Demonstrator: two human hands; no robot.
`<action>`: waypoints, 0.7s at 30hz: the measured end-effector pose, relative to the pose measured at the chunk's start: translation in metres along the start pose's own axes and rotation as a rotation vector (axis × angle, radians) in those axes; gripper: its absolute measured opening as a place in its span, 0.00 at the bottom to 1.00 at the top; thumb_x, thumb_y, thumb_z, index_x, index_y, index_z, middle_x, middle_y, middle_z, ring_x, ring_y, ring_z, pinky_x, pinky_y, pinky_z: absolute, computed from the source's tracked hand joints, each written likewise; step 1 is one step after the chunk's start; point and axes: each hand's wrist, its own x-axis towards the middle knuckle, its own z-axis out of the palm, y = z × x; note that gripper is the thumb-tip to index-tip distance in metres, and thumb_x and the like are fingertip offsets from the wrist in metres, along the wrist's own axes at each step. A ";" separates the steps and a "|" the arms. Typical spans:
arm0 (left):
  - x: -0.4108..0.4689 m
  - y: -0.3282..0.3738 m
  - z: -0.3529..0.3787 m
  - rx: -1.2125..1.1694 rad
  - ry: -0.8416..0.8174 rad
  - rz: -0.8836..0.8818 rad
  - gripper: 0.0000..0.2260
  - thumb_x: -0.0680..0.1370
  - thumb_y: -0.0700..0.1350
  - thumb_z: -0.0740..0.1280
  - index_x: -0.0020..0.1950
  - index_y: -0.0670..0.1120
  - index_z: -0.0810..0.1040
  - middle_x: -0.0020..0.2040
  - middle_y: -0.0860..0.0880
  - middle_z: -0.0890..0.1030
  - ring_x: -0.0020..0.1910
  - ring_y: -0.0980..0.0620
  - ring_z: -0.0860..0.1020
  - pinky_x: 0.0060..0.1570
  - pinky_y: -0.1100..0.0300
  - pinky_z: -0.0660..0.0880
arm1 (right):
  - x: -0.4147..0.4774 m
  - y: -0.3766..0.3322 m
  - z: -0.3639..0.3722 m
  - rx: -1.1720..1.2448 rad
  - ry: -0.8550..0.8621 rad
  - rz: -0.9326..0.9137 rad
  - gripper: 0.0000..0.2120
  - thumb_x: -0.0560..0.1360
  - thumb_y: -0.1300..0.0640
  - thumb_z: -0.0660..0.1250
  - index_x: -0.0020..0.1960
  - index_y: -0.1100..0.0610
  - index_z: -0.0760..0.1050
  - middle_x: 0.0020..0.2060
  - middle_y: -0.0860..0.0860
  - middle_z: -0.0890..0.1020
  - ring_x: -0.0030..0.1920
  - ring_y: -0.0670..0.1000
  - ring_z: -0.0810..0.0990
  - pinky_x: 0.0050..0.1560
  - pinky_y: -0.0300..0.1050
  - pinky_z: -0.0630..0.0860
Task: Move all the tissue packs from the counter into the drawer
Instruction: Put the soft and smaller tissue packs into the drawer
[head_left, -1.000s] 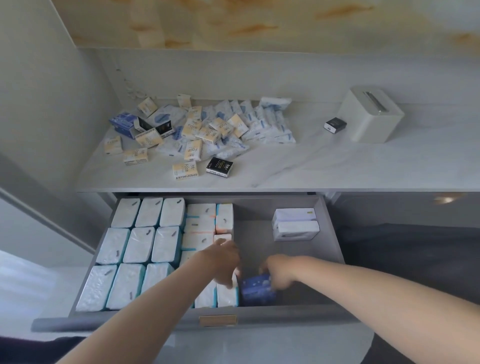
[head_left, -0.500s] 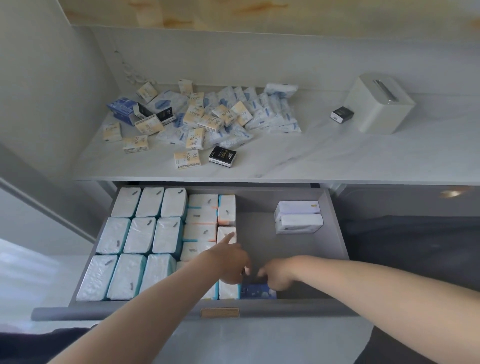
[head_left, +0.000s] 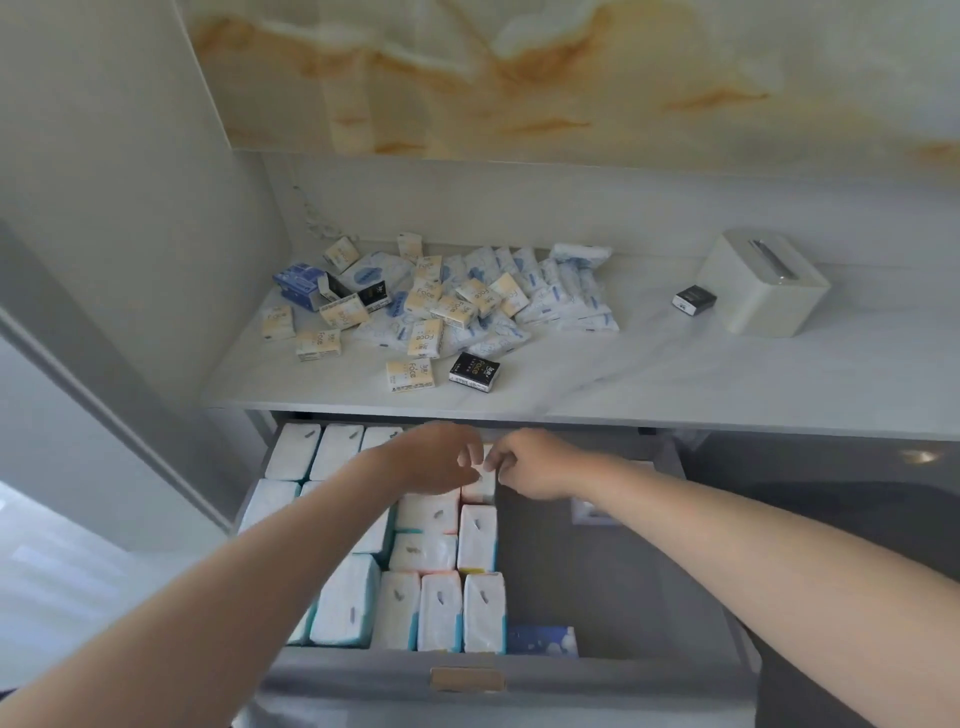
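Above the drawer (head_left: 613, 670), both hands' curled fingers (head_left: 470, 460) (empty) hover near the tissue packs (head_left: 441, 306).

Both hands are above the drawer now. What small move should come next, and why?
Probably reach up to the counter for another pack, perhaps the black pack nearest its edge. Both the left hand and right hand seem to be empty, the blue pack already lies in the drawer, and many packs remain above.

Cream tissue box (head_left: 761, 283) with a small black box (head_left: 693, 300) just beside it, below a marbled wall panel (head_left: 519, 73)
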 end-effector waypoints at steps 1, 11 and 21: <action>0.002 -0.007 -0.016 0.045 0.027 -0.012 0.08 0.78 0.50 0.66 0.56 0.54 0.76 0.53 0.56 0.80 0.55 0.53 0.78 0.54 0.60 0.72 | 0.007 -0.010 -0.010 0.034 0.042 -0.017 0.13 0.77 0.60 0.60 0.56 0.53 0.81 0.44 0.44 0.80 0.48 0.49 0.78 0.42 0.36 0.71; 0.012 -0.104 -0.136 0.063 0.311 -0.292 0.17 0.79 0.48 0.64 0.68 0.52 0.70 0.59 0.50 0.79 0.59 0.47 0.76 0.59 0.52 0.73 | 0.111 -0.104 -0.070 0.088 0.269 -0.141 0.13 0.77 0.62 0.60 0.55 0.50 0.80 0.54 0.47 0.76 0.57 0.51 0.77 0.54 0.43 0.74; 0.056 -0.217 -0.164 -0.167 0.541 -0.578 0.26 0.78 0.44 0.63 0.75 0.46 0.62 0.69 0.39 0.66 0.69 0.37 0.67 0.65 0.48 0.68 | 0.250 -0.189 -0.068 -0.117 0.300 -0.197 0.30 0.74 0.54 0.69 0.74 0.50 0.64 0.68 0.56 0.69 0.65 0.59 0.73 0.60 0.48 0.73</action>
